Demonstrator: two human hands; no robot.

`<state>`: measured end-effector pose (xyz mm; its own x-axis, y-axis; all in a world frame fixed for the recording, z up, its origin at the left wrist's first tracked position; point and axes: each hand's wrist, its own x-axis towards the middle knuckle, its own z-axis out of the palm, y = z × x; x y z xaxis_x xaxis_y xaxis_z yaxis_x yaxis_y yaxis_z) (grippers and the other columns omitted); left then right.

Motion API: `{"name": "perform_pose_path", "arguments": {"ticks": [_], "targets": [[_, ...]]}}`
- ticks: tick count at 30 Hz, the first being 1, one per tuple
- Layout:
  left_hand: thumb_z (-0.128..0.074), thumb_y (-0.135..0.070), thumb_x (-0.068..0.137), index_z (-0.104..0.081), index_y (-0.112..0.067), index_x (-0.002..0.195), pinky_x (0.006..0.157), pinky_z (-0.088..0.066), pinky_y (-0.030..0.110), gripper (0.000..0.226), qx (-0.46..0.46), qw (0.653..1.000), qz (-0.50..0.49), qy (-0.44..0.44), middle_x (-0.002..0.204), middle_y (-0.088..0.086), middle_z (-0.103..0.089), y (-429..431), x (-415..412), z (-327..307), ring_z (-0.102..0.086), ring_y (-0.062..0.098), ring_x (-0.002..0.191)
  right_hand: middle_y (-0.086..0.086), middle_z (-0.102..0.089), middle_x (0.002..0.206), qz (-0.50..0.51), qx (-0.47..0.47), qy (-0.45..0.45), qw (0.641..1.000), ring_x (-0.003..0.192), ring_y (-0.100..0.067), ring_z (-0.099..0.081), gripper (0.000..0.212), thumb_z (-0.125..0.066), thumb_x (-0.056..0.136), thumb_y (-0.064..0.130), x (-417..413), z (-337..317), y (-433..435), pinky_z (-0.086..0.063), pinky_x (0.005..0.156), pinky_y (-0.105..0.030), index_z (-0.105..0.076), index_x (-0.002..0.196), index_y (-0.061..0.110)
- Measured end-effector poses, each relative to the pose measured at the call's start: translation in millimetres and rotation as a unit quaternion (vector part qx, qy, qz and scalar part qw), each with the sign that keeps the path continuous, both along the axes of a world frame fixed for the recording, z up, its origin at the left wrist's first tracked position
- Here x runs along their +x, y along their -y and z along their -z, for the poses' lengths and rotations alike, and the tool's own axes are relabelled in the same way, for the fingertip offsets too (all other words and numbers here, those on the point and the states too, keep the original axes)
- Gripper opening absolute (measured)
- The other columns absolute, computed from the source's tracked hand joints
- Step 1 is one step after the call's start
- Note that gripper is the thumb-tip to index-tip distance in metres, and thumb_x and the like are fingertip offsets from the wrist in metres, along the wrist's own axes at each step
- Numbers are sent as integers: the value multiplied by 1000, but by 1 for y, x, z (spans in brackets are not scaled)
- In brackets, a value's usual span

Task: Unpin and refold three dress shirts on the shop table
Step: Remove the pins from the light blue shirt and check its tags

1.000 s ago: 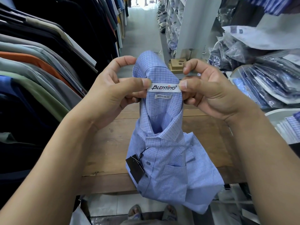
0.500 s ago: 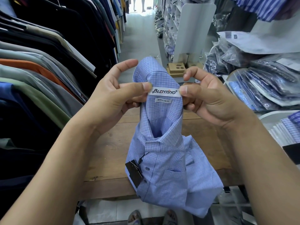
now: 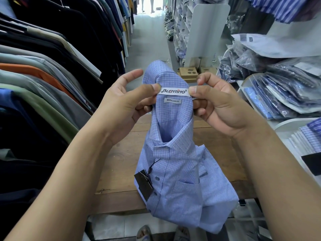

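Head view. A folded blue checked shirt [image 3: 173, 171] is held up by its collar over the table [image 3: 118, 171], collar uppermost and front facing the camera.

The left hand [image 3: 125, 105] pinches the collar band at the left end of the brand label [image 3: 173, 91]. Its thumb lies on the near face and its curled fingers are behind the cloth, while the index finger is raised and apart from the fabric. The right hand [image 3: 220, 108] pinches the band at the right end of the label in the same way, thumb in front and fingers curled behind. Both hands therefore grip the shirt, one on either side of the label.

A smaller fit label [image 3: 172, 100] sits just below the brand label. The collar points meet lower down, above a buttoned placket and a chest pocket [image 3: 185, 190]. A black tag [image 3: 144, 184] hangs on a thread at the shirt's left side.

The shirt's lower folds hang across the table's near edge, right of its middle; whether they touch the wood cannot be told.

Cardboard boxes [image 3: 188, 73] stand at the table's far edge. Hanging clothes [image 3: 52, 66] run along its left side, and bagged shirts [image 3: 286, 94] are stacked on shelves along its right side. Sandalled feet [image 3: 144, 233] show below the near edge.
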<state>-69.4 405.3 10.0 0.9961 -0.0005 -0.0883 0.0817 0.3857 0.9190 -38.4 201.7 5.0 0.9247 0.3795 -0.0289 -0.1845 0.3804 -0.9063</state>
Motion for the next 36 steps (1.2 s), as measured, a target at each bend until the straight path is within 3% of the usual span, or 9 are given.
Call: {"name": "perform_pose_path", "arguments": {"ticks": [6,11,16,23,27,36], "targets": [[-74,-11,74,-39,-12,145,79,-41,34,79,20,999,22,36,71,-2,-71,0,-6,-1,-60,4,54,2,-66,64,21,9,22,999,55,-7,-58,29,-67,80,8,2,3,-1,-37,51,-17,-42,84,21],[-81,-10,77,-42,-15,142,71,-46,29,76,36,998,36,39,79,1,-76,-2,-4,4,-67,8,63,2,-64,66,32,26,28,999,60,-9,-55,32,-68,86,2,6,8,-4,-39,56,-20,-42,87,20],[-76,-9,77,-42,-12,141,72,-45,30,72,39,998,37,40,79,1,-75,-6,-2,8,-65,8,60,4,-63,63,36,20,31,999,58,-8,-55,30,-66,82,5,6,7,-5,-36,57,-22,-41,87,21],[-68,-7,80,-38,-10,141,81,-42,37,68,22,998,29,43,72,-3,-72,-2,-3,8,-59,3,52,4,-62,60,11,16,37,999,55,-8,-52,28,-64,81,5,3,4,-4,-34,56,-23,-41,86,20],[-65,-5,83,-37,-10,140,78,-40,34,64,16,998,24,48,67,-5,-70,-1,-3,8,-57,3,52,4,-64,59,-6,21,38,999,53,-7,-53,27,-62,83,5,2,5,-5,-36,55,-21,-40,86,20],[-69,-11,83,-36,-16,142,90,-45,42,68,31,998,28,45,85,4,-76,-5,-4,9,-64,10,67,2,-64,63,25,15,17,999,58,-9,-54,29,-68,80,5,4,8,-6,-40,54,-20,-43,85,20]]}}
